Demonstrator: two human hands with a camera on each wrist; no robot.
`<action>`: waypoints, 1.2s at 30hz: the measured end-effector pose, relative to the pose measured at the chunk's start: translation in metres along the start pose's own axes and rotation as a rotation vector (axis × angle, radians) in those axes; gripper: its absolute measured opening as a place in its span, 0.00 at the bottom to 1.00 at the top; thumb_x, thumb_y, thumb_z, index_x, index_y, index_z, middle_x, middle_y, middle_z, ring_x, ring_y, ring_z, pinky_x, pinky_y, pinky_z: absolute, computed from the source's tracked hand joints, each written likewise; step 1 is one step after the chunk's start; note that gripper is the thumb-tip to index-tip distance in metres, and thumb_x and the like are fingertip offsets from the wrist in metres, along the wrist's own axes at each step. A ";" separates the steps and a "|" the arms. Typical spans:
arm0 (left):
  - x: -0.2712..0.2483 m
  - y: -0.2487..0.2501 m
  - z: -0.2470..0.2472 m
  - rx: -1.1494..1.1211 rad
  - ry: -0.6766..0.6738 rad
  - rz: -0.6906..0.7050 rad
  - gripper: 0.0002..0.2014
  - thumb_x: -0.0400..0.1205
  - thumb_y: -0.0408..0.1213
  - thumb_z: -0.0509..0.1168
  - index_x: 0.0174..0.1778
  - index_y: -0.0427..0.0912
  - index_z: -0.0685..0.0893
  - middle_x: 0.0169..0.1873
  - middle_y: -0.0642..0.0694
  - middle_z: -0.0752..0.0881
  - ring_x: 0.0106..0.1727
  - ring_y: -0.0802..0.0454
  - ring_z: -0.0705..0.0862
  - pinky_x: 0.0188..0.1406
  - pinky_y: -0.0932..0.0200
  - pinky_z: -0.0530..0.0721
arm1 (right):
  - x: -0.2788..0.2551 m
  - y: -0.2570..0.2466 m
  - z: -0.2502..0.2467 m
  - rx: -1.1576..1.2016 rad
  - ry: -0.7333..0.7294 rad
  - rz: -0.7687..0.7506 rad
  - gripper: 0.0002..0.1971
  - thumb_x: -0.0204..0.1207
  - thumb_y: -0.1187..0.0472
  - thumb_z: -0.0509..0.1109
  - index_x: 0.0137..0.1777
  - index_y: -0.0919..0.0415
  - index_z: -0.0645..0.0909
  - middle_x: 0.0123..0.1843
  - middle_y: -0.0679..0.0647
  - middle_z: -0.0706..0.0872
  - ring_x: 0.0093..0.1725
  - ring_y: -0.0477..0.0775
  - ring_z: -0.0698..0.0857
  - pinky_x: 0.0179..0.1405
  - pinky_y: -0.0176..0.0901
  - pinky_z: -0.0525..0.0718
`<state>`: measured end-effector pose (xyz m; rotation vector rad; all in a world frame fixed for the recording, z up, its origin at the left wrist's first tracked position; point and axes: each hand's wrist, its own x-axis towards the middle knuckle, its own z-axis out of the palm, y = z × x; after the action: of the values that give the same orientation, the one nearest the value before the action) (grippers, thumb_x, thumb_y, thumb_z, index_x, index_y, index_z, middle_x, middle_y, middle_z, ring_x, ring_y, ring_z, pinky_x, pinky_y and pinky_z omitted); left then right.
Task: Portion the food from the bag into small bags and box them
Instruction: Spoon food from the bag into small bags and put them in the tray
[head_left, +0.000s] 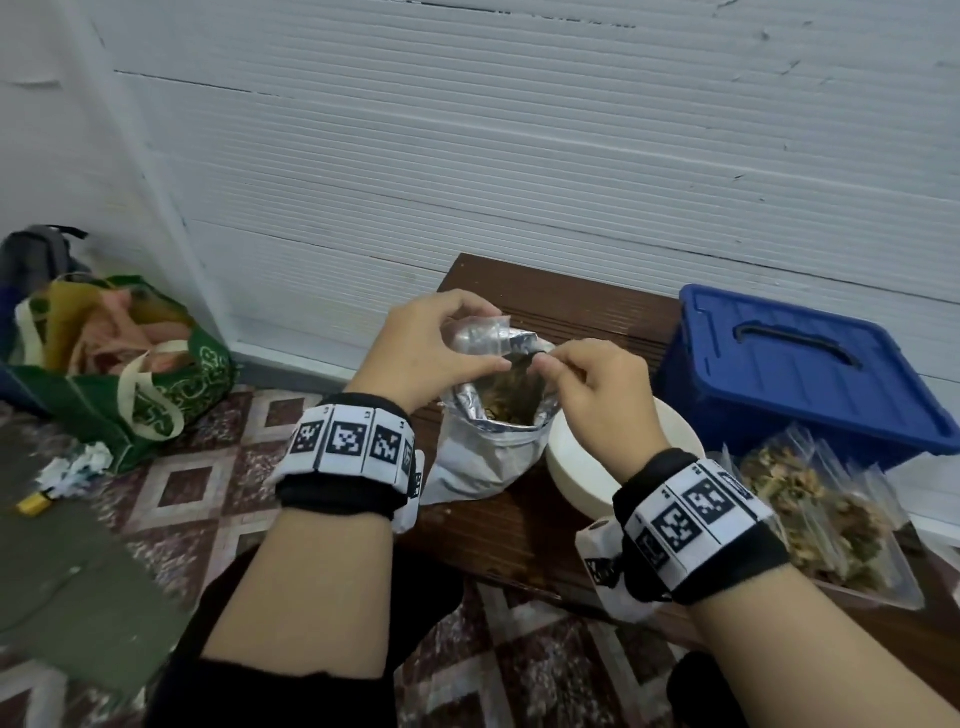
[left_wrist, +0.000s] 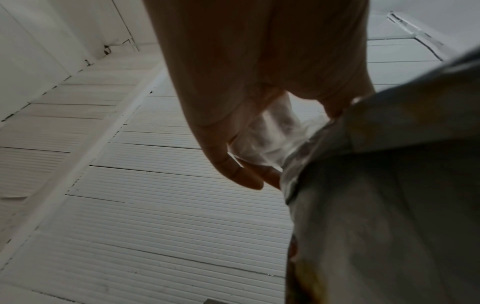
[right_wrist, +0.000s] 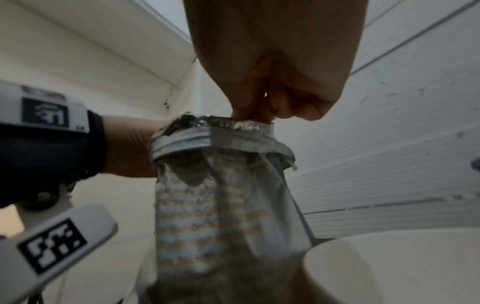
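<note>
An open silver foil bag (head_left: 488, 457) (left_wrist: 389, 185) (right_wrist: 221, 205) stands on the brown table (head_left: 571, 301), its rim rolled down and brownish food (head_left: 514, 400) showing inside. My left hand (head_left: 491, 338) (left_wrist: 293, 144) grips a small clear bag (head_left: 467, 338) (left_wrist: 270, 131) just above the foil bag's left rim. The small bag looks empty. My right hand (head_left: 543, 364) (right_wrist: 253, 117) pinches the far rim of the foil bag between thumb and forefinger, the other fingers curled.
A white bowl (head_left: 576, 467) (right_wrist: 363, 267) sits right of the foil bag, under my right wrist. A blue lidded box (head_left: 805, 374) stands at the table's right, with filled clear bags (head_left: 821, 514) in front of it. A green tote (head_left: 130, 374) and crumpled paper (head_left: 78, 467) lie on the floor at left.
</note>
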<state>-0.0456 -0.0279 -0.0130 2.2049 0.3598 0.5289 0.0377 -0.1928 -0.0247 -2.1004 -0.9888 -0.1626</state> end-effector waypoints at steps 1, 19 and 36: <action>0.000 0.000 0.000 0.002 0.002 -0.001 0.21 0.66 0.44 0.82 0.54 0.55 0.85 0.46 0.64 0.84 0.44 0.78 0.80 0.42 0.83 0.75 | 0.000 -0.001 0.000 0.058 0.020 0.055 0.11 0.79 0.61 0.69 0.40 0.64 0.89 0.35 0.53 0.88 0.41 0.52 0.83 0.44 0.42 0.76; -0.009 0.009 -0.031 0.066 -0.131 -0.097 0.27 0.61 0.51 0.82 0.56 0.57 0.85 0.48 0.65 0.83 0.52 0.71 0.79 0.39 0.78 0.74 | 0.027 0.008 -0.040 0.285 0.446 0.513 0.16 0.84 0.59 0.62 0.36 0.60 0.84 0.41 0.52 0.86 0.36 0.40 0.78 0.38 0.30 0.74; -0.004 0.016 -0.014 0.225 -0.165 -0.100 0.32 0.59 0.62 0.78 0.59 0.61 0.83 0.53 0.67 0.84 0.64 0.60 0.77 0.73 0.38 0.68 | 0.050 -0.006 -0.051 0.275 0.367 0.470 0.15 0.84 0.59 0.62 0.37 0.57 0.85 0.31 0.45 0.80 0.31 0.39 0.75 0.30 0.32 0.70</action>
<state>-0.0550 -0.0301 0.0065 2.4124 0.4571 0.2595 0.0778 -0.1971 0.0346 -1.8985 -0.2708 -0.1552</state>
